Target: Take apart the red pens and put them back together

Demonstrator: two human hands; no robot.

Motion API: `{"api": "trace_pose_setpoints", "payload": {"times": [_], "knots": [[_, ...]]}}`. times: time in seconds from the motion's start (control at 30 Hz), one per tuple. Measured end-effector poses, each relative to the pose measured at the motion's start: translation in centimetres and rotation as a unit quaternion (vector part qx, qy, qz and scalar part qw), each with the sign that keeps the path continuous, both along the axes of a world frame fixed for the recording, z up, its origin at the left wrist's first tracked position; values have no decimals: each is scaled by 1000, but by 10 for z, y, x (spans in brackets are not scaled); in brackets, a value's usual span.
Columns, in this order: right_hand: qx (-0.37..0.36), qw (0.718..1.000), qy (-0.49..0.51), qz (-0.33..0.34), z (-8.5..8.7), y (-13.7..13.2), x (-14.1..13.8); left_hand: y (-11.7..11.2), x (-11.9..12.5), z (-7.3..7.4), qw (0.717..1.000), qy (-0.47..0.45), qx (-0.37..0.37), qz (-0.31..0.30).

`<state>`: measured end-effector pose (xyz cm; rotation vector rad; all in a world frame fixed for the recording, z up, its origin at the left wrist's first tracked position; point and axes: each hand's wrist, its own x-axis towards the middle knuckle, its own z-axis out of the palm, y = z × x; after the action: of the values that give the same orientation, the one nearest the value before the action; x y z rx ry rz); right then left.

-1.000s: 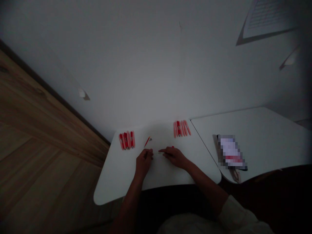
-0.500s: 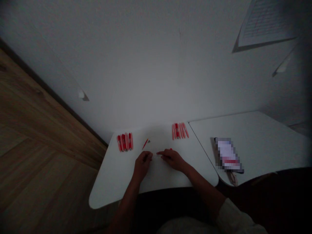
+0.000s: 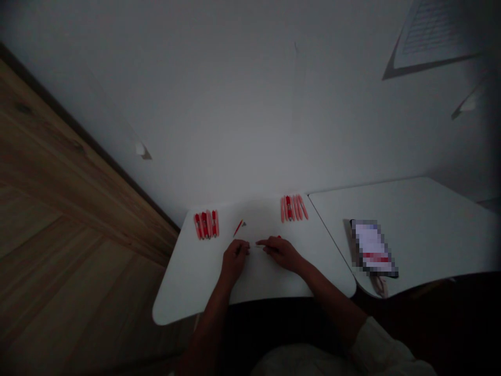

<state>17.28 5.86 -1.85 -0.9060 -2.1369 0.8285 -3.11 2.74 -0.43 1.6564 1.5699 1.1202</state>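
My left hand [image 3: 235, 259] and my right hand [image 3: 282, 254] sit close together above the white table [image 3: 183, 297], fingers pinched toward each other. A thin pale rod [image 3: 256, 246] spans the gap between them, and a bit of red [image 3: 279, 237] shows behind my right knuckles. The hands hide most of whatever they hold. Just beyond them lie a slim red pen part [image 3: 238, 227] and a small grey piece [image 3: 243, 224]. Two tight rows of red and pink pens lie farther out: one row [image 3: 206, 225] to the left, another [image 3: 294, 208] to the right.
A second white table [image 3: 415, 224] adjoins on the right, holding a pixelated flat object [image 3: 373, 248] with a cord [image 3: 378, 286] at its near edge. A white wall rises behind both tables. A wooden floor [image 3: 66, 209] lies to the left.
The whole view has shifted slightly with my head. My hands stay close together at the same place on the table, and the pens have not visibly moved.
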Motion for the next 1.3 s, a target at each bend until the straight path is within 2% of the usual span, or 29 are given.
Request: {"api": "trace_pose_setpoints", "payload": {"times": [0.17, 0.33, 0.47, 0.9, 1.1, 1.3], "knots": [[-1, 1000, -5, -6, 3, -2, 0, -1, 0, 2, 999, -37, -16, 1], [1, 1000, -3, -4, 3, -1, 0, -1, 3, 4, 999, 13, -8, 36], [0, 1000, -10, -2, 0, 0, 0, -1, 3, 2, 999, 31, 14, 15], [-3, 1000, -6, -3, 0, -1, 0, -1, 1, 0, 999, -19, 30, -37], [-1, 1000, -1, -4, 0, -1, 0, -3, 8, 8, 999, 11, -18, 27], [3, 1000, -2, -3, -1, -1, 0, -1, 6, 6, 998, 52, -4, 17]]}}
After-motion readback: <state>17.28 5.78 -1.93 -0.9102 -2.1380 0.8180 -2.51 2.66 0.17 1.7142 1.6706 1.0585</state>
